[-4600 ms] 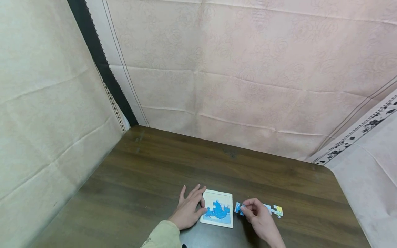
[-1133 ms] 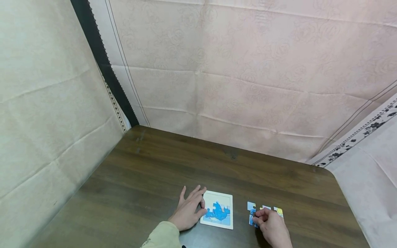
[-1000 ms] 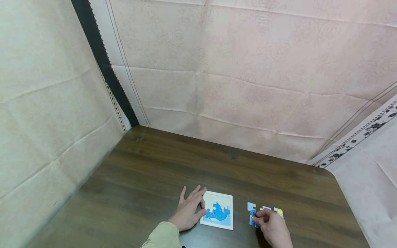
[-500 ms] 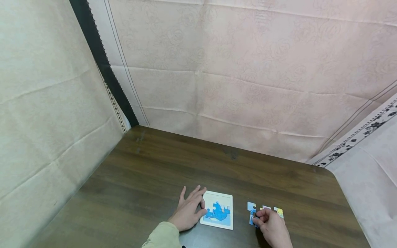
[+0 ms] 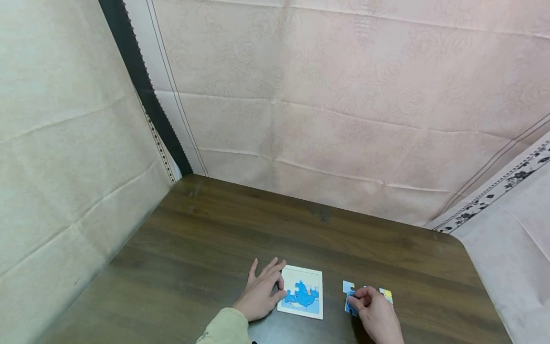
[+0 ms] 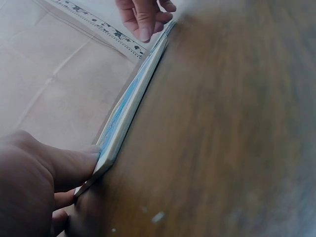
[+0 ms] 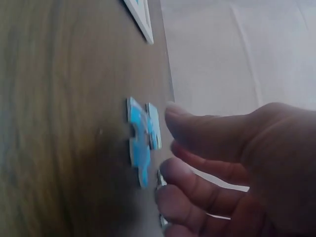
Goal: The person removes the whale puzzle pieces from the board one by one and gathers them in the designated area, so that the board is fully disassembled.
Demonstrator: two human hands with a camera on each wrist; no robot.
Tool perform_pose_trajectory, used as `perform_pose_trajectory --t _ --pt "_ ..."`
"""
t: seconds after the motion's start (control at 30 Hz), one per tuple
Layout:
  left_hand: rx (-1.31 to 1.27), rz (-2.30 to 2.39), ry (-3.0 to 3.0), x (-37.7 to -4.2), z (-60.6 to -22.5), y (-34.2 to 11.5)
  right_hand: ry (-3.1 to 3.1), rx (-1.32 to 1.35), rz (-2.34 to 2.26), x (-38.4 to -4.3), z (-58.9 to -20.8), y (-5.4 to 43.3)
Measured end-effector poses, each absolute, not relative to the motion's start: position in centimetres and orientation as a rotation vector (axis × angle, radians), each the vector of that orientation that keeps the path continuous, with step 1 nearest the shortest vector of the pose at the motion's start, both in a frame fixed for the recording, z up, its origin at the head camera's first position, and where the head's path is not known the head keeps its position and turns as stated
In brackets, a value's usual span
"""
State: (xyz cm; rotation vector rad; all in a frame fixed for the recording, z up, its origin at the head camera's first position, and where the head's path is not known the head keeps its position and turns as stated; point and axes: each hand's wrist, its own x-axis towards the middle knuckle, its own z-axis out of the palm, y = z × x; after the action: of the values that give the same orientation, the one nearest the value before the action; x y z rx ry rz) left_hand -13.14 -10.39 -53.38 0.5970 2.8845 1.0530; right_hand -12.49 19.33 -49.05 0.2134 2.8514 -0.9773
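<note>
A square puzzle board point(image 5: 307, 276) with a pale border and part of a blue animal picture lies near the front of the table. My left hand point(image 5: 259, 294) holds its left edge between thumb and bent index finger, the other fingers spread. In the left wrist view that thumb point(image 6: 81, 165) presses on the board's corner. To the right, my right hand point(image 5: 378, 315) hovers over loose puzzle pieces, thumb and fingers apart around nothing. Just beyond its thumb, a blue puzzle piece point(image 7: 139, 148) lies on the table, a pale-blue piece point(image 7: 154, 126) close beside it.
A yellow-patterned puzzle piece point(image 5: 387, 294) lies right of my right hand, which partly covers another piece. The dark wooden table point(image 5: 240, 229) stretches back to a pale cloth wall point(image 5: 343, 119), with another cloth point(image 5: 64, 143) along the left.
My right hand has moved right from the board's side, where it held a blue piece. It has let go of a blue piece among the loose ones. My left hand stays put.
</note>
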Motion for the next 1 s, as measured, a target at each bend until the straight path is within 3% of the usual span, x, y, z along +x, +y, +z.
perform_pose_trajectory --t 0.47,1.0 --pt "0.58 1.045 2.871 -13.1 -53.3 -10.3 2.938 0.079 -0.96 -12.9 -48.5 13.5" --pt "0.611 1.028 2.896 -13.1 -53.4 -10.5 2.963 -0.259 -0.798 -12.6 -49.8 9.8"
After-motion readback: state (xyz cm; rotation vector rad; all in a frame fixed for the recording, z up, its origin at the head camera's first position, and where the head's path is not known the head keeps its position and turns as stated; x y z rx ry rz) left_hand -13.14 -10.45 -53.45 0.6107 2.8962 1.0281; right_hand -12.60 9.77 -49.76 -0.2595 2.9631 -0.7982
